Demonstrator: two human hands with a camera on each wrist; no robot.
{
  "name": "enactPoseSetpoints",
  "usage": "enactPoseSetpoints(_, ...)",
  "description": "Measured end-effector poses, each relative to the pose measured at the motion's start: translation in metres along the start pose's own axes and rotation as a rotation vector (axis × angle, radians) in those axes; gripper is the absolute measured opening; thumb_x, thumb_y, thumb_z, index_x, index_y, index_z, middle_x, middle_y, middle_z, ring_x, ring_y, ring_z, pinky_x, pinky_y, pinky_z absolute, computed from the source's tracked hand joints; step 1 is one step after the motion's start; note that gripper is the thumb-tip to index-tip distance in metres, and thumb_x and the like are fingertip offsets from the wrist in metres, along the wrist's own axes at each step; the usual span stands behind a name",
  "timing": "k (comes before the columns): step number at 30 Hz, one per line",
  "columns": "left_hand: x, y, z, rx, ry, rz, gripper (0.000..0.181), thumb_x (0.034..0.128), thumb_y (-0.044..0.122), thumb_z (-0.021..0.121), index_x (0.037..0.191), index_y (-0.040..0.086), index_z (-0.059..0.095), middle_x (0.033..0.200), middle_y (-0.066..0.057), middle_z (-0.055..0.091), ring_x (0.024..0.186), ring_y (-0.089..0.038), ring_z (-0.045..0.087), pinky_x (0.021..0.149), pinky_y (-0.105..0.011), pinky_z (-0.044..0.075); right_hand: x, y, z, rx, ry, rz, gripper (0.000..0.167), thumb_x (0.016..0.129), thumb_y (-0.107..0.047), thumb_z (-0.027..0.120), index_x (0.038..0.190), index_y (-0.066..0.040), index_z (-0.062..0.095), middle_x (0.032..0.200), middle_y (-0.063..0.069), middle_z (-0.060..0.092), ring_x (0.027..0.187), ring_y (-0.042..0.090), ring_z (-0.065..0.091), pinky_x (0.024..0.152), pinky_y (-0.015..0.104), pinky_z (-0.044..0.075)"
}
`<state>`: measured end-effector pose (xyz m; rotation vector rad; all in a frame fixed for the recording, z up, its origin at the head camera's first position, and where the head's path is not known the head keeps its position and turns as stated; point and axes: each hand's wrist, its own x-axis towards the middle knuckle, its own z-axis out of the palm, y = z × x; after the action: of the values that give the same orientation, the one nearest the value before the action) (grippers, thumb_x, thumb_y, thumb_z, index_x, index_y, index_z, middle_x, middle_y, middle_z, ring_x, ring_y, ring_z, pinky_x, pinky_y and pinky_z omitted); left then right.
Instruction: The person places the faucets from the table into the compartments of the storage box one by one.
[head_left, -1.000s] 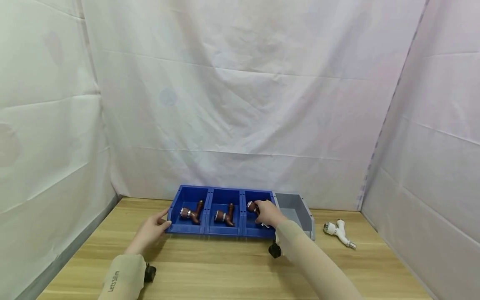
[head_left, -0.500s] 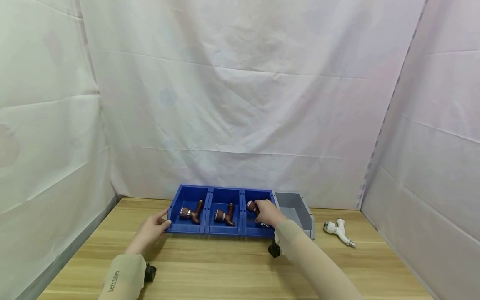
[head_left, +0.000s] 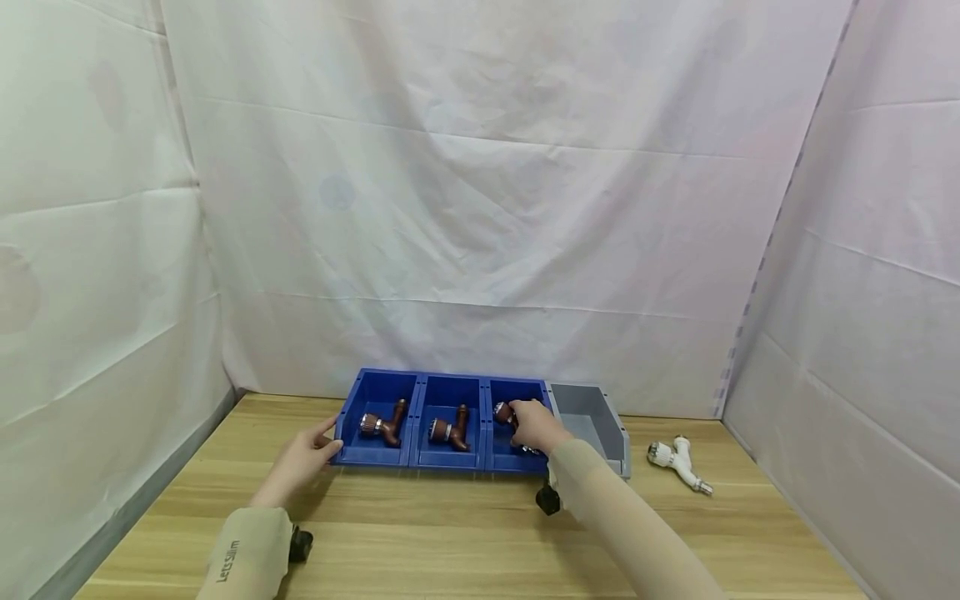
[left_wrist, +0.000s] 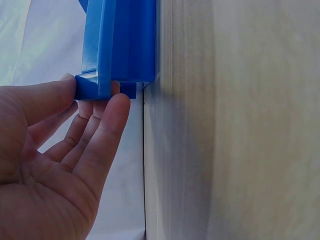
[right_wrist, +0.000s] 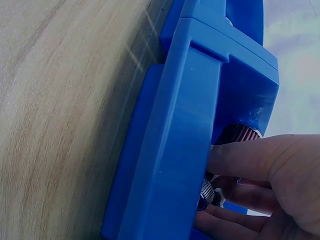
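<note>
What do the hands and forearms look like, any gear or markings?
Left hand and right hand: no gloves. Left beige band carries dark lettering, apparently "LetsSlim"; right beige band shows none. A small black device sits at the left wrist, another black unit at the right.

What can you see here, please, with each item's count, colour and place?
wooden table: 1, tan, under the bins
storage bins: 3, blue, in a row
end bin: 1, grey, row's right end
water taps: 3, brown, one per blue bin
lone tap: 1, white, table's right side
fabric walls: 3, whitish, behind, left and right
wrist bands: 2, beige, one per arm
wrist cameras: 2, black, one per wrist
left grip: 1, bare, pinching leftmost bin's edge
right grip: 1, bare, holding rightmost brown tap
</note>
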<state>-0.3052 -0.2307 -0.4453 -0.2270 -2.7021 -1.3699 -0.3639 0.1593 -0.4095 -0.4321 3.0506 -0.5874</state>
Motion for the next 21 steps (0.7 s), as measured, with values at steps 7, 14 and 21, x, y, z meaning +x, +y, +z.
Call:
enactPoseSetpoints(7, -0.0006, 0.0008, -0.0004, 0.003, 0.002, 0.002, 0.054, 0.0964, 0.009, 0.059, 0.144, -0.007, 0.038, 0.093, -0.016, 0.067, 0.07, -0.024, 0.064, 0.061, -0.034, 0.051, -0.0015, -0.0022, -0.0001, 0.012, -0.002, 0.003, 0.041, 0.074, 0.0, 0.082, 0.111, -0.004, 0.064, 0.083, 0.004, 0.062, 0.071, 0.016, 0.057, 0.07, 0.039, 0.051)
enactPoseSetpoints(14, 0.0017, 0.0037, -0.0029, 0.004, 0.003, 0.004, 0.054, 0.0967, 0.01, 0.058, 0.144, -0.006, 0.038, 0.093, -0.015, 0.067, 0.071, -0.024, 0.063, 0.061, -0.034, 0.05, 0.0011, -0.0036, -0.0009, 0.019, 0.001, 0.009, 0.041, 0.075, 0.0, 0.081, 0.112, -0.003, 0.064, 0.09, 0.008, 0.064, 0.077, 0.019, 0.06, 0.069, 0.039, 0.052)
enactPoseSetpoints(21, 0.0025, -0.001, -0.0021, -0.019, -0.001, -0.005, 0.055, 0.0962, 0.008, 0.059, 0.145, -0.006, 0.038, 0.092, -0.013, 0.067, 0.07, -0.022, 0.061, 0.06, -0.034, 0.049, 0.0045, -0.0008, 0.0037, 0.041, -0.021, 0.037, 0.039, 0.077, 0.003, 0.078, 0.111, -0.004, 0.063, 0.094, 0.008, 0.063, 0.073, 0.018, 0.056, 0.063, 0.036, 0.048)
